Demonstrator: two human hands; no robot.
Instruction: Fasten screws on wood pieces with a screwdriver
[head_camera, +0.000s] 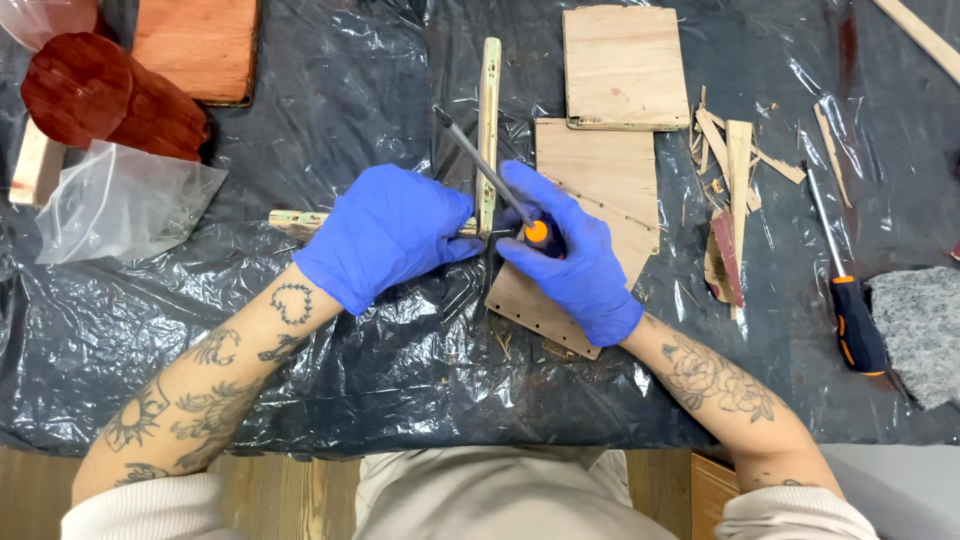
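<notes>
Both my hands wear blue gloves over black plastic sheeting (400, 340). My left hand (385, 232) presses down on a thin wooden strip (296, 221) lying crosswise. That strip meets an upright pale strip (489, 110) at a corner beside my fingers. My right hand (570, 255) grips a screwdriver (478, 158) by its black and orange handle. Its dark shaft points up and left across the upright strip. Under my right hand lies a plywood panel (598, 170).
A second plywood panel (625, 65) lies above the first. Wood splinters and a slat (738, 170) sit to the right, then another screwdriver (845, 290) and a grey stone (922, 325). At left are a red wooden cylinder (100, 100), an orange board (200, 45) and a clear bag (120, 205).
</notes>
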